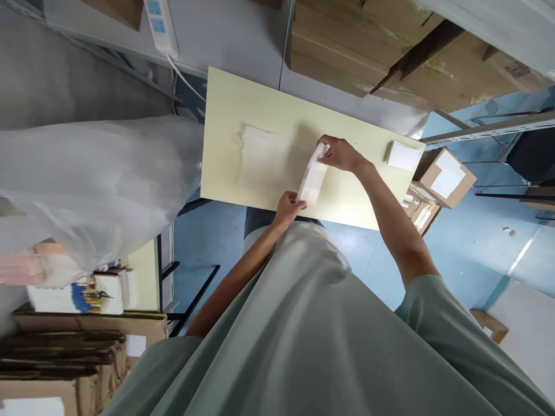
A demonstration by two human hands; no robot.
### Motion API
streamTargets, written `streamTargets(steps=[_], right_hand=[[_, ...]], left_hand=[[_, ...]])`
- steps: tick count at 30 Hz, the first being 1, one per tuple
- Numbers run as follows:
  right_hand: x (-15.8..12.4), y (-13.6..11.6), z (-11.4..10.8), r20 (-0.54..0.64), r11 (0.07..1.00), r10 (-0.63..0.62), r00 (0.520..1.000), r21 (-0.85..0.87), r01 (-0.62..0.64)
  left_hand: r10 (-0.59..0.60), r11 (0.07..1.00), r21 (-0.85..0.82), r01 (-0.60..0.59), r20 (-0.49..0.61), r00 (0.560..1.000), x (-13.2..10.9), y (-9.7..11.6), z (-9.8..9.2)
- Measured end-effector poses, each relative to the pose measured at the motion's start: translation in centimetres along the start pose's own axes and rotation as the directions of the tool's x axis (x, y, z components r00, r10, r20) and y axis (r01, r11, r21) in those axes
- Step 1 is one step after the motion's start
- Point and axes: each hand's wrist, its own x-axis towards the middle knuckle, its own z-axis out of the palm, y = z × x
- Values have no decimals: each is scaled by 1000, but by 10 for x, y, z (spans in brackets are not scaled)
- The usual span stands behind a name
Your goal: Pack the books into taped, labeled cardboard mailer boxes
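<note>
A long, narrow white paper-like piece (pixel 313 179) is held at a slant above the pale yellow tabletop (pixel 355 199). My left hand (pixel 289 209) pinches its lower end, close to the table's near edge. At the upper end, the fingers of my right hand (pixel 340 153) are closed on it. Whether it is folded paper or a thin box, I cannot make out. Left of it, a pale sheet (pixel 264 153) with an uneven edge lies flat on the table. A small white stack or flat box (pixel 404 155) rests near the table's right end.
Large cardboard boxes (pixel 342 49) stand beyond the table. A bulky translucent plastic bag (pixel 99 179) borders its left side. A power strip (pixel 161 26) lies at upper left, its cord running towards the table. Another carton (pixel 448 177) sits by the right end.
</note>
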Motion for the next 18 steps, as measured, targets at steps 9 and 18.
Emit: streamTargets(steps=[9, 18], right_hand=[[46, -7, 69, -148, 995, 27, 989, -86, -40], [42, -16, 88, -197, 989, 100, 975, -90, -120]], left_hand=[[-112, 991, 48, 122, -178, 978, 19, -9, -27], [518, 418, 802, -426, 174, 837, 46, 33, -59]])
